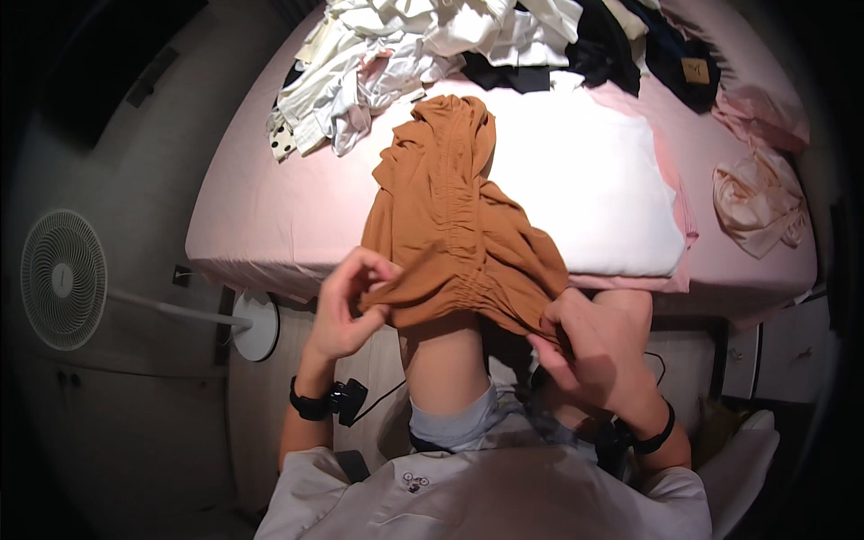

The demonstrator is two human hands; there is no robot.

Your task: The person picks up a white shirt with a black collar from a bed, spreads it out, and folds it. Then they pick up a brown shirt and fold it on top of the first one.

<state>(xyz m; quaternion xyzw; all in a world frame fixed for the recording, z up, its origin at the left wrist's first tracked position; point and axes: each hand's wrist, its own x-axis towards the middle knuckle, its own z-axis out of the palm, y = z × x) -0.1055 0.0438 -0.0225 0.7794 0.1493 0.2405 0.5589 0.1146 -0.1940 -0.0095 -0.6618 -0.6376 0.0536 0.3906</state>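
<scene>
A rust-brown garment (432, 223) with a gathered, ruched seam down its middle hangs over the bed's front edge and partly over my leg. Its far end lies bunched on the bed. At the lower left corner of the cloth, my left hand (351, 304) pinches the hem between thumb and fingers. On the opposite side my right hand (587, 351) grips the lower right corner. Between the two hands the hem is spread out, wrinkled along the ruched seam. Part of the right fingertips is hidden by the hand itself.
White folded cloth (587, 196) lies on the pink-sheeted bed (270, 216). Heaped white clothes (391, 74) and black clothes (601, 47) are at the back. A pale pink satin cloth (759, 202) sits at the right. A white fan (64, 280) stands left, a white chair (739, 466) lower right.
</scene>
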